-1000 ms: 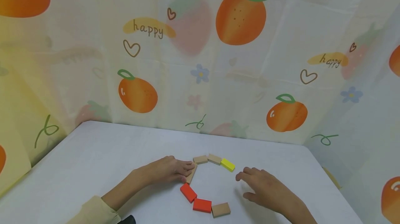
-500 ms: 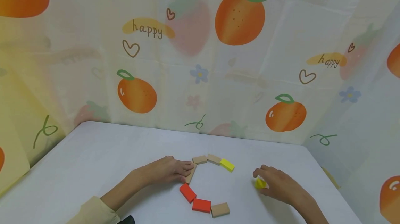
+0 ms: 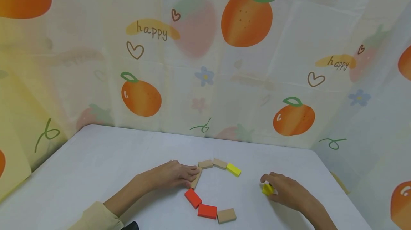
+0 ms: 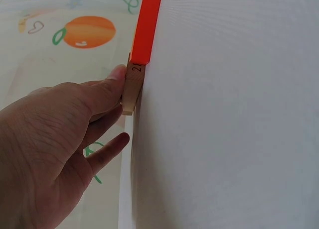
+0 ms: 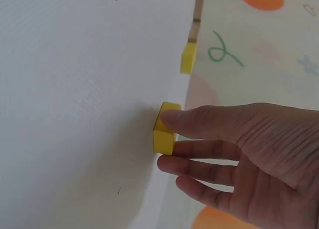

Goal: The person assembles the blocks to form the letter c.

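Observation:
In the head view my left hand [image 3: 174, 174] lies over a plain wooden block [image 3: 197, 178]. The left wrist view has the thumb against this wooden block [image 4: 132, 87], which bears a dark printed mark, with fingers at its other side and end. My right hand [image 3: 285, 190] pinches a yellow block [image 3: 267, 189] near the tabletop, right of the curved row. In the right wrist view the thumb presses one side of that yellow block [image 5: 163, 134], and the fingers are behind and below. Whether it touches the table is unclear.
An open curve of blocks continues with two wooden blocks [image 3: 219, 163] and a yellow block [image 3: 233, 169] at the back. Two red blocks [image 3: 207, 211] and a wooden block [image 3: 226, 215] form the near side. A printed curtain [image 3: 205, 116] hangs behind the white table [image 3: 144, 141].
My right hand has moved right, and the yellow block now shows in its fingers. During the last half second it has hardly moved. The left hand stays on the wooden block.

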A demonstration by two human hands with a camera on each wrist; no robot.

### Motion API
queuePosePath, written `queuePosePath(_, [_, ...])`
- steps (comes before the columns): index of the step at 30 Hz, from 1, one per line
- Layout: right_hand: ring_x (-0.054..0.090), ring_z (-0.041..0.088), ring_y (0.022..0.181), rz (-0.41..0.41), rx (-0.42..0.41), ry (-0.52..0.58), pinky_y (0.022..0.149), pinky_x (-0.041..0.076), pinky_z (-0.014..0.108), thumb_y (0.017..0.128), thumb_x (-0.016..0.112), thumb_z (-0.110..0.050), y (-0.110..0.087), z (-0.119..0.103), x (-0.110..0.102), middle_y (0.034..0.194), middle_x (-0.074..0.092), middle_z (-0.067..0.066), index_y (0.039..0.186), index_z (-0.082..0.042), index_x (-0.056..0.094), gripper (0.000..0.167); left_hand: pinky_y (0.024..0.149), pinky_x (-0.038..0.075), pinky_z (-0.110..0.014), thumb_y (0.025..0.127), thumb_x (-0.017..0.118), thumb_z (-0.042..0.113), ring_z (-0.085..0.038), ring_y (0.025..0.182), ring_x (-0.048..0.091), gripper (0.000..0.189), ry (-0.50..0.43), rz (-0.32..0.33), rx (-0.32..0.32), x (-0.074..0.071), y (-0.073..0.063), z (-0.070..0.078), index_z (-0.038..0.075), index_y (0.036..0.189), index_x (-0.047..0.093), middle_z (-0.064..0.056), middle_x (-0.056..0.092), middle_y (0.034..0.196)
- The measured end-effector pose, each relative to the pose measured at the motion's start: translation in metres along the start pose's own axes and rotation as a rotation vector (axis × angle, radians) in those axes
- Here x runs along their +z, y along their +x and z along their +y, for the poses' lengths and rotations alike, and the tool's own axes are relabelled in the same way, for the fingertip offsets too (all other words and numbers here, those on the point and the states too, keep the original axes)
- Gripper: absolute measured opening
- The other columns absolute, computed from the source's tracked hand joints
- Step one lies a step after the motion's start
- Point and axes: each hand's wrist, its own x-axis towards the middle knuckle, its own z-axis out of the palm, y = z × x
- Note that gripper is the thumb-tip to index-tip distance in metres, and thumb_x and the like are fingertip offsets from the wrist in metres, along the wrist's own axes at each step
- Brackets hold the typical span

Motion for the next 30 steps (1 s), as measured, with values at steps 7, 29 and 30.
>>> queuePosePath(7, [0.053, 0.002, 0.080, -0.004, 0.007, -0.003, 0.073, 0.053, 0.024, 0.080, 0.089, -0.011, 0.002, 0.001, 0.002, 0.093, 0.062, -0.013, 0.110, -0.019, 0.069, 0.037, 0.097, 0.055, -0.034, 0.099, 0.071, 0.031, -0.020, 0.138, 0.062, 0.040, 0.001, 0.006, 0.012, 0.000, 0.001, 0.000, 0.017, 0.136, 0.069, -0.002, 0.064, 0.148])
queuePosePath(29, [0.056, 0.003, 0.080, 0.018, -0.054, -0.023, 0.076, 0.059, 0.028, 0.080, 0.088, -0.006, 0.005, -0.006, 0.005, 0.093, 0.067, -0.012, 0.102, -0.019, 0.069, 0.032, 0.104, 0.056, -0.040, 0.098, 0.072, 0.031, -0.020, 0.135, 0.064, 0.038, 0.017, 0.014, 0.018, 0.000, 0.000, 0.001, 0.017, 0.134, 0.072, -0.002, 0.065, 0.147])
queuePosePath(30, [0.056, 0.004, 0.080, 0.017, -0.059, -0.023, 0.077, 0.059, 0.028, 0.079, 0.088, -0.006, 0.005, -0.008, 0.005, 0.093, 0.067, -0.012, 0.102, -0.019, 0.070, 0.032, 0.102, 0.057, -0.039, 0.098, 0.072, 0.031, -0.020, 0.136, 0.064, 0.038, 0.019, 0.015, 0.018, 0.000, 0.000, 0.001, 0.017, 0.134, 0.072, -0.002, 0.065, 0.147])
